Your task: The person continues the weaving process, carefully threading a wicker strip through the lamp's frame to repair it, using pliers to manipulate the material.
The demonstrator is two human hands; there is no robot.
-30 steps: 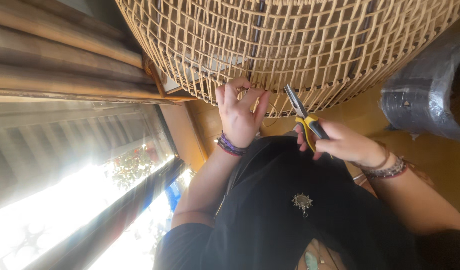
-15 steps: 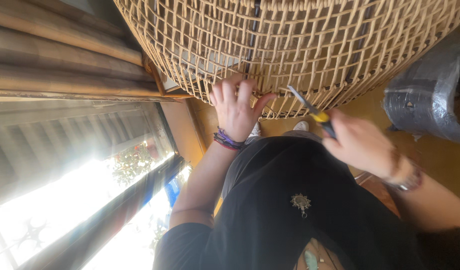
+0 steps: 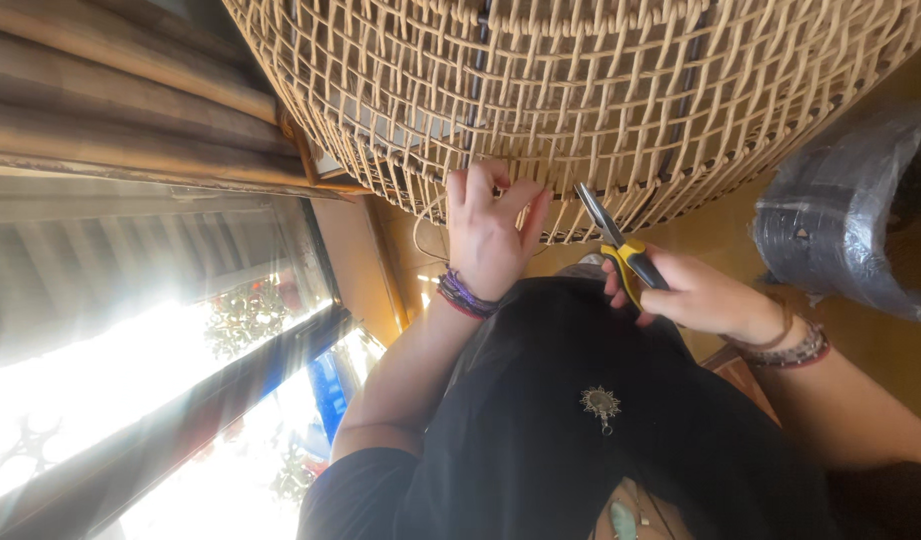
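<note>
torso: black top [image 3: 540, 420], bottom centre of frame, nearest the camera; small silver sun-shaped pendant [image 3: 600, 404] lies on it.
left forearm: bare, rises from lower centre-left toward mid-frame; purple and red bracelets [image 3: 464, 295] at the wrist.
left hand [image 3: 490, 235]: centre of frame, fingers spread wide and curled up against the lower edge of the weave, fingertips touching the strands; grips no tool.
right forearm: enters from lower right; beaded bracelets [image 3: 792, 350] at the wrist.
right hand [image 3: 692, 295]: right of centre, closed round the yellow handles of the pliers [image 3: 620, 245].
pliers: grey metal nose points up-left, tip at or just under the woven rim, just right of the left hand; jaws look nearly together, whether they pinch a strand cannot tell.
woven basket [image 3: 600, 90]: large, pale tan open wicker, fills top centre and upper right; dark vertical ribs show through the weave; its lower edge sits just above both hands.
loose strand [image 3: 425, 225]: thin, loops down left of the left hand.
black plastic bundle [image 3: 850, 235]: right edge, on the brown floor [image 3: 720, 225], well apart from the hands.
wooden poles [image 3: 110, 110]: upper left.
window [image 3: 130, 380]: lower left, bright glare, detail washed out.
</note>
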